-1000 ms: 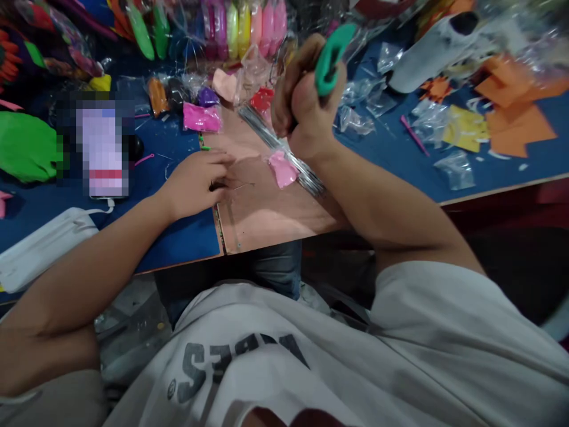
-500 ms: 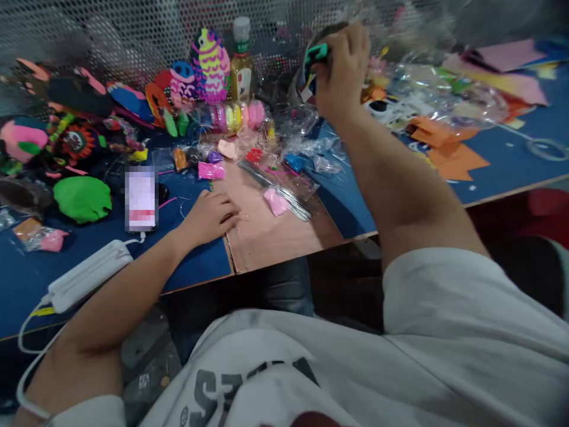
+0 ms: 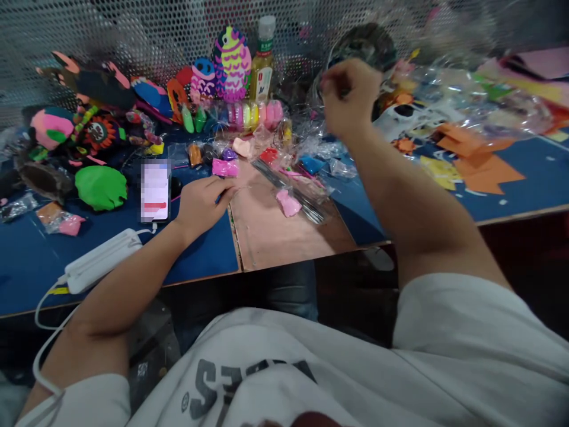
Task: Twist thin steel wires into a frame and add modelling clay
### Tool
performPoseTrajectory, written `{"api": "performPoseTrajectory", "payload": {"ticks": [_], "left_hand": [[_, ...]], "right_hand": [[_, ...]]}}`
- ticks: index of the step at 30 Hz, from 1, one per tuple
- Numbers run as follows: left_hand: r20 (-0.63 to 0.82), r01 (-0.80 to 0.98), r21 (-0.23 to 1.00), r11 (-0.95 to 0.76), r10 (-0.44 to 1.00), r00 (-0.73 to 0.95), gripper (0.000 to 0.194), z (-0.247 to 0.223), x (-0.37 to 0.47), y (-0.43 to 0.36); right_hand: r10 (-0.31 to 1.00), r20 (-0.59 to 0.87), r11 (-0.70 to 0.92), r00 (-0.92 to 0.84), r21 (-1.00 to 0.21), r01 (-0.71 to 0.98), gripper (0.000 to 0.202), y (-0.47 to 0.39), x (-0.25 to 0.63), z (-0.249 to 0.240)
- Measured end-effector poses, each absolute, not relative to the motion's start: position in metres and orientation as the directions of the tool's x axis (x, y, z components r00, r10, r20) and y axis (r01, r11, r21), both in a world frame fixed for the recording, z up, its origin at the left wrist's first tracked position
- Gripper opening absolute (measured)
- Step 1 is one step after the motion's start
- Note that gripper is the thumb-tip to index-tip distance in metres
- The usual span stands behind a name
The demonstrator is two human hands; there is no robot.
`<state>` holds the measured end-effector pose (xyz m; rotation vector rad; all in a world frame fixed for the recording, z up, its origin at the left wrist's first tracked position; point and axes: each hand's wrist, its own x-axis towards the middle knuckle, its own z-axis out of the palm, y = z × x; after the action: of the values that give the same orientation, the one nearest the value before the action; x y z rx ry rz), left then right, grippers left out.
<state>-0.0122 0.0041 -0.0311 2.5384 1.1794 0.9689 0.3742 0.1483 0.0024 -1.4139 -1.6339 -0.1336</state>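
Head view: right hand (image 3: 349, 98) now sits far out over the back of the table (image 3: 200, 261), above the clear plastic bags (image 3: 320, 145). 1 s ago it was raised close in, gripping a green-handled tool. That tool no longer shows; fingers are curled in, blurred, cannot tell if anything is pinched. Left hand (image 3: 202, 201) has barely shifted, resting palm-down and loosely curled at the edge of the brown board (image 3: 284, 237), holding nothing that I can see. Pink clay lump (image 3: 288, 204) and wire bundle (image 3: 288, 190) lie on the board, apart from both hands. Phone (image 3: 155, 190) and white power bank (image 3: 104, 261) lie left of the left hand. Clay packets (image 3: 224, 168), bottle (image 3: 262, 62) and orange paper scraps (image 3: 482, 169) crowd the far reach.
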Motion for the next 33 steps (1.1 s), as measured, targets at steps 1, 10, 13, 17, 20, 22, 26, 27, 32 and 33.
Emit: {"api": "performPoseTrajectory", "payload": {"ticks": [1,10,13,17,20,22,26,27,32,33], "left_hand": [[0.487,0.625,0.403,-0.668,0.735,0.471,0.042,-0.031,-0.013,0.005],[0.451,0.659,0.294,-0.692,0.708,0.543,0.041,-0.034,-0.008,0.007],[0.504,0.694,0.308,-0.651,0.730,0.462,0.036,-0.026,-0.015,0.009],[0.626,0.636,0.584,-0.505,0.778,0.042,0.054,-0.028,-0.036,0.033],[0.573,0.366,0.784,-0.502,0.812,-0.114,0.075,-0.039,-0.045,0.055],[0.426,0.107,0.903,-0.415,0.899,-0.105,0.073,-0.043,-0.042,0.060],[0.144,-0.074,0.988,-0.139,0.987,0.070,0.071,-0.037,-0.025,0.046],[0.111,-0.099,0.990,-0.103,0.991,0.076,0.068,-0.034,-0.022,0.042],[0.048,-0.192,0.981,-0.040,0.998,0.039,0.042,-0.021,-0.020,0.035],[0.031,-0.205,0.979,-0.024,0.999,0.029,0.039,-0.020,-0.020,0.036]], "right_hand": [[0.729,0.684,0.426,-0.014,-0.438,0.792,0.021,0.131,0.355,-0.005],[0.535,0.458,0.818,-0.710,-0.070,0.571,0.024,0.019,0.255,-0.043],[0.611,0.517,0.753,-0.600,-0.147,0.641,0.026,0.030,0.264,-0.050],[0.737,0.584,0.632,-0.341,-0.417,0.653,0.025,0.047,0.281,-0.059],[0.820,0.550,0.528,-0.160,-0.618,0.583,0.027,0.051,0.288,-0.062],[0.841,0.536,0.495,-0.071,-0.709,0.502,0.029,0.051,0.288,-0.064],[0.856,0.516,0.475,-0.034,-0.759,0.446,0.029,0.046,0.279,-0.066],[0.862,0.504,0.466,-0.045,-0.756,0.459,0.027,0.044,0.277,-0.065],[0.874,0.458,0.475,-0.160,-0.741,0.475,0.023,0.041,0.274,-0.058],[0.868,0.446,0.493,-0.216,-0.733,0.468,0.023,0.042,0.276,-0.055]]}}
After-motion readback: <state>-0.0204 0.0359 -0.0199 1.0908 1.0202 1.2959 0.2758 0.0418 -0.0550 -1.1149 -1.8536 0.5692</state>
